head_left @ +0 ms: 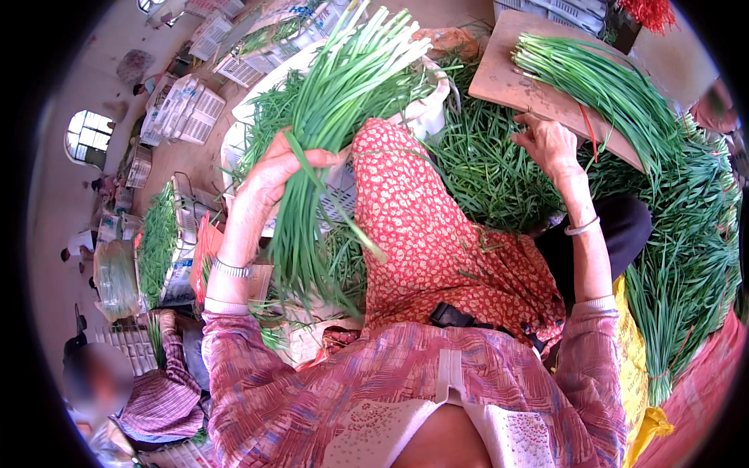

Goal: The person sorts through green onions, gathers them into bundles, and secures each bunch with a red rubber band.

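Observation:
My left hand (pixel 273 168) is closed round a thick bunch of green chives (pixel 343 86). Their pale stem ends point up and away, and the leaves droop below my wrist. One bent leaf (pixel 335 203) crosses in front of my fingers. My right hand (pixel 550 144) hovers by the near edge of a wooden board (pixel 499 66), over loose green leaves (pixel 491 171). Its fingers are bent with the tips apart, and I see nothing in them. On the board lies another bunch of chives (pixel 593 78), beside a red tie (pixel 587 132).
A white basket (pixel 427 117) with greens stands ahead, against my floral-covered knee (pixel 398 171). Many chive bunches (pixel 686 242) are piled at the right, by a yellow sack (pixel 633 351). Crates (pixel 187 109) stand at the left; another person (pixel 160 398) sits at lower left.

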The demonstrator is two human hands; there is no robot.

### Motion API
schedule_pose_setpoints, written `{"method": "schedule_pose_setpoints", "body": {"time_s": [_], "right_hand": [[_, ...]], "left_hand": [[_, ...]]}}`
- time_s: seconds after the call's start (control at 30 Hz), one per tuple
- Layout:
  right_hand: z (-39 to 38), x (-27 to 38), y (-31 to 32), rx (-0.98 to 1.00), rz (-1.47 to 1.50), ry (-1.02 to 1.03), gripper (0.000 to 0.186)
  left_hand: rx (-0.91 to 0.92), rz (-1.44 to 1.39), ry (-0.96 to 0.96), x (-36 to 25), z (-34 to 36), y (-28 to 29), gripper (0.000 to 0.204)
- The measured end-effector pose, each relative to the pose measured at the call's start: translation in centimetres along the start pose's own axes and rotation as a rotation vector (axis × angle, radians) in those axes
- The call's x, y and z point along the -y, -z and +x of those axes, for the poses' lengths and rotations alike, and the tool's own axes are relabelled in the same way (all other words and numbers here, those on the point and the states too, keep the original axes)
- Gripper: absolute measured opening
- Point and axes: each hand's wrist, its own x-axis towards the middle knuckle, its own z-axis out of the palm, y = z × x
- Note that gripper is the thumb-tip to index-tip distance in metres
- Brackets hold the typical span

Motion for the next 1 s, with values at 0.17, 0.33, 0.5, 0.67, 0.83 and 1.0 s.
{"method": "schedule_pose_setpoints", "body": {"time_s": [0.17,0.33,0.5,0.67,0.83,1.0], "right_hand": [[0.9,6.2,2.4,-0.012,1.012,0.195,0.060],[2.4,9.2,2.3,0.255,1.641,0.377,0.088],[5.1,11.3,4.6,0.316,2.093,0.581,0.075],[4.9,11.7,9.8,0.176,2.077,0.458,0.055],[4.7,11.0,19.8,-0.147,1.693,0.658,0.047],[5.1,7.3,24.0,-0.454,0.909,0.474,0.039]], "left_hand": [[0.098,-0.130,0.120,1.2,0.2,-2.3,0.048],[0.225,-0.180,0.097,2.5,1.8,-7.1,0.046],[0.596,-0.279,0.113,1.8,2.7,-12.2,0.079],[0.741,-0.355,-0.017,0.5,4.6,-14.6,0.076],[0.490,0.303,-0.316,-2.4,5.4,-10.5,0.112],[0.145,1.182,-0.423,-6.0,9.1,-1.6,0.091]]}}
